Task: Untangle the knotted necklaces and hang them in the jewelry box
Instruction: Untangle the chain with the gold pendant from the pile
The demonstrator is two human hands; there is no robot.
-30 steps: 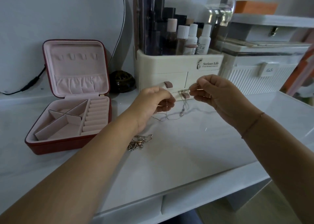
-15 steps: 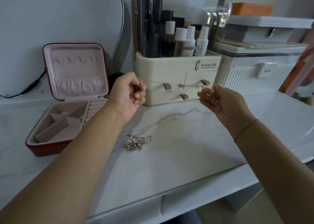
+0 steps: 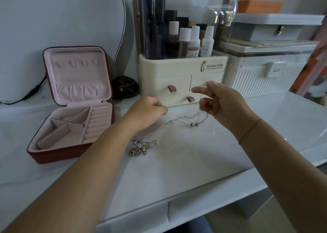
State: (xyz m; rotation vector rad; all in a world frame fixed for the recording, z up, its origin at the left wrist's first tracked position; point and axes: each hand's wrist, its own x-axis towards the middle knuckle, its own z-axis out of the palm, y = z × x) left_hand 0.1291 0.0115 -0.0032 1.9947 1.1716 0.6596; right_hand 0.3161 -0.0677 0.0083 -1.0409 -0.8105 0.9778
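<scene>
A thin silver necklace (image 3: 192, 122) with a small pendant sags onto the white marble table between my hands. My left hand (image 3: 150, 111) pinches one end of its chain low over the table. My right hand (image 3: 219, 102) is raised, curled fingers holding the other end, index finger pointing left. A tangled heap of necklaces (image 3: 140, 148) lies on the table near my left forearm. The red jewelry box (image 3: 70, 149) stands open at the left, with a pink lining, hooks in the lid and dividers in the base.
A cream cosmetics organiser (image 3: 182, 77) with bottles and small drawers stands behind my hands. A white ribbed storage box (image 3: 265, 77) sits to its right, a dark round holder (image 3: 124, 86) to its left. A black cable (image 3: 30, 94) runs along the wall. The table edge runs near me.
The chain was stretched taut in the air between my hands; now both hands have dropped and drawn closer, and the necklace sags onto the table with its pendant resting there.
</scene>
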